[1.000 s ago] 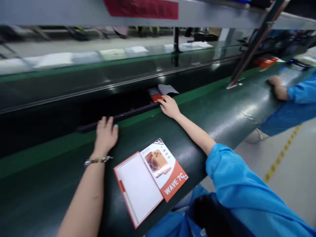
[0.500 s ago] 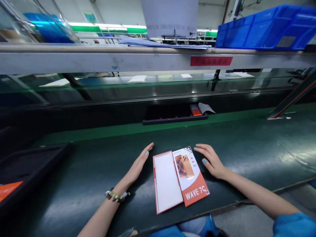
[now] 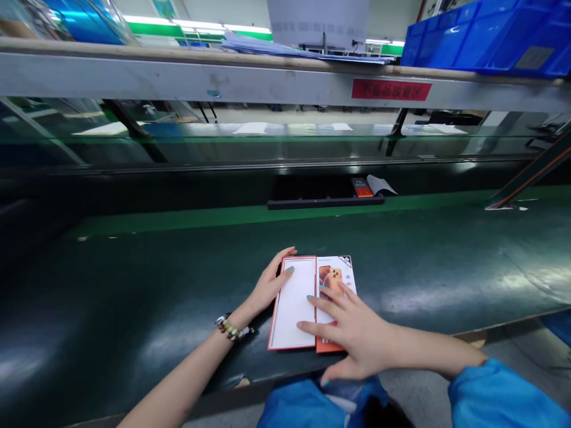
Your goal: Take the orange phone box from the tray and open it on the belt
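Dark green conveyor belt (image 3: 134,309) fills the lower frame, with an open orange-and-white cardboard phone box sleeve (image 3: 294,297) lying flat at lower centre; the left hand (image 3: 270,284) curls against its left edge, the right hand (image 3: 352,333) lies spread flat across its printed orange half

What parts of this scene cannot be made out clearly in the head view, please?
- Lower half of the orange printed panel: covered by the right hand.
- Left edge of the white panel: partly under the left hand.
- Red label on the rail: characters too blurred to read.
- Small orange item in the black tray: too small to identify.
- Blue bin: cut off by the top and right edges.
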`<control>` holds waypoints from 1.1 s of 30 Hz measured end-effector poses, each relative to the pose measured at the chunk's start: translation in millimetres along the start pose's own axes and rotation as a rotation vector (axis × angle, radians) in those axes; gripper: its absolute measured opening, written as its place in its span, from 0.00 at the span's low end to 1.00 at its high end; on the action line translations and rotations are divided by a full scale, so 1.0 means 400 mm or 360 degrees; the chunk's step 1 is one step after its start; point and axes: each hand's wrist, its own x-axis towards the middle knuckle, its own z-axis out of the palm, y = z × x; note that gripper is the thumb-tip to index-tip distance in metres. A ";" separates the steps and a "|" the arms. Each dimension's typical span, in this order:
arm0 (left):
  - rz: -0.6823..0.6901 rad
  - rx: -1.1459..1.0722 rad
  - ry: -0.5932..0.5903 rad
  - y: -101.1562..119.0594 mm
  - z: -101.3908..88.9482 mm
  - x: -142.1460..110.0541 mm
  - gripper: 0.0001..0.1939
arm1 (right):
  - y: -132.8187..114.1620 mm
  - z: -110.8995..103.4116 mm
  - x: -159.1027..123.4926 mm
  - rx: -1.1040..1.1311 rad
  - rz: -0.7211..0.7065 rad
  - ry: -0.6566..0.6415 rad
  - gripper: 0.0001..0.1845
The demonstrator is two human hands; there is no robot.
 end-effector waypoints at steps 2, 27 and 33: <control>0.0010 0.0031 0.0038 0.004 -0.002 0.004 0.28 | -0.012 0.013 0.009 -0.0106 -0.0032 -0.0064 0.44; -0.0014 0.0212 0.0595 0.047 0.001 0.031 0.14 | 0.050 0.032 0.047 -0.0252 -0.0194 0.0350 0.36; 0.0035 0.0151 0.0592 0.039 -0.001 0.085 0.14 | 0.059 0.058 0.065 -0.0377 0.0111 0.0255 0.35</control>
